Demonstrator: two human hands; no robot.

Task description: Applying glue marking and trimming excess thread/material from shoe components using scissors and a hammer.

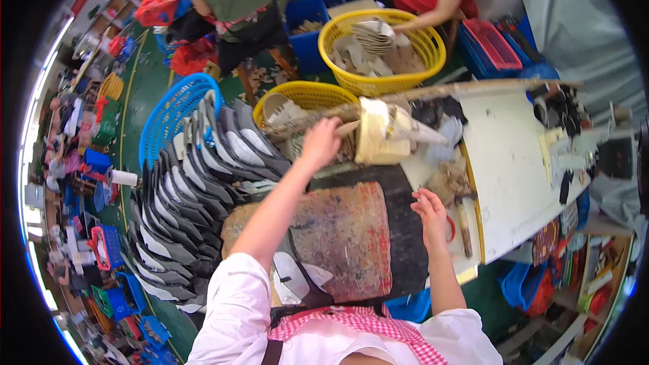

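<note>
- The left hand (321, 142) reaches across the desk (409, 250) to its far edge; its fingers are bunched together at the narrow end of a tan tapered stick (347, 128), and whether they grip it or only touch it I cannot tell.
- The stick lies at the far edge, its other end against a cream-yellow block-like holder (374, 136).
- The right hand (430, 215) is raised over the right part of the desk, its fingers loosely bent and parted, with nothing seen in their hold.
- Just beside this hand are a red ring (451, 228) and a hammer (465, 230), the hammer's handle pointing to the near edge.
- A worn, stained board (348, 236) lies in the middle of the desk, between the two forearms.
- A black-and-white cut piece (289, 280) rests on the board's near left corner, partly over the edge nearest the person.
- Many grey-and-white cut pieces (179, 206) overlap in curved rows along the left edge.
- Beyond the far edge stand a small yellow basket (314, 90) and a large yellow basket (382, 84); a co-worker's hand (403, 27) is at the large one's rim.
</note>
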